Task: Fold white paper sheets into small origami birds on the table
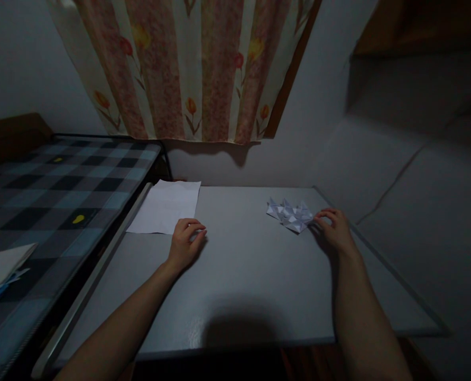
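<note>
A grey table (243,264) lies in front of me. My left hand (185,243) rests on it with fingers curled under, just below the corner of a flat white paper sheet (166,206); nothing shows inside the fingers. Over on the right, my right hand (335,228) has its fingers bent, and the fingertips touch the right end of a cluster of folded white paper pieces (289,214) lying on the table.
A bed with a dark checked cover (56,185) runs along the table's left side, with a folded white cloth (3,264) near its front. A flowered curtain (195,69) hangs on the wall behind. A grey wall (417,174) stands to the right.
</note>
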Action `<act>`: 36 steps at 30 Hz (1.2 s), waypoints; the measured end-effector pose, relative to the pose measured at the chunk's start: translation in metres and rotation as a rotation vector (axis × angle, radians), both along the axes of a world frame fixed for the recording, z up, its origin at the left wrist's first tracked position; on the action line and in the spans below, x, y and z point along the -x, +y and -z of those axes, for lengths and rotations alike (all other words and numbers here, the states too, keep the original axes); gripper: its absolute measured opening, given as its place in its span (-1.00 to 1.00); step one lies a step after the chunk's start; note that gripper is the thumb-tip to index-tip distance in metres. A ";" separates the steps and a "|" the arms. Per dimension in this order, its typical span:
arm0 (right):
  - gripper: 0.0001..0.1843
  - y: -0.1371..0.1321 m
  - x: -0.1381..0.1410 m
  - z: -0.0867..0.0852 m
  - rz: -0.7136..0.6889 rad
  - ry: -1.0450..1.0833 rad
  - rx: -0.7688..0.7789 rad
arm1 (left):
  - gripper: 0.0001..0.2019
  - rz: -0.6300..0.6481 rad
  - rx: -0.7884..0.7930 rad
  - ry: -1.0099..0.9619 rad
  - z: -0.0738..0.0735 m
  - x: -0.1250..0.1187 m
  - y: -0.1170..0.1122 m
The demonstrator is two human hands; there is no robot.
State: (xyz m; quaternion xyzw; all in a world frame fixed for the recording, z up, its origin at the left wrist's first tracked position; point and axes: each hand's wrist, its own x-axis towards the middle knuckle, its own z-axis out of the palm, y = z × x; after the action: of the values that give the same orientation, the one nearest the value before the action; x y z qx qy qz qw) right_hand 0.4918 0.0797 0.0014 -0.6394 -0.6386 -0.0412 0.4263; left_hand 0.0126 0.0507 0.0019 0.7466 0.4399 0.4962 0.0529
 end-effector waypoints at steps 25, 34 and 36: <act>-0.83 -0.004 0.109 -0.025 0.043 -0.008 -0.351 | -0.25 -0.421 0.582 0.710 0.002 0.061 0.024; -0.81 -0.007 0.159 -0.016 -0.199 -0.077 -0.257 | -0.64 -0.139 0.423 0.785 -0.012 0.034 0.010; -0.79 -0.007 0.166 -0.013 -0.250 -0.070 -0.203 | -0.62 0.044 0.412 0.732 -0.019 0.019 -0.002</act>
State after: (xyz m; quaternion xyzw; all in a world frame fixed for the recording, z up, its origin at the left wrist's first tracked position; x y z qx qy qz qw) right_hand 0.3263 0.0724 0.0146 -0.5069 -0.7201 -0.0745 0.4679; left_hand -0.0065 0.0492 0.0214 0.8567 0.5037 0.0983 0.0520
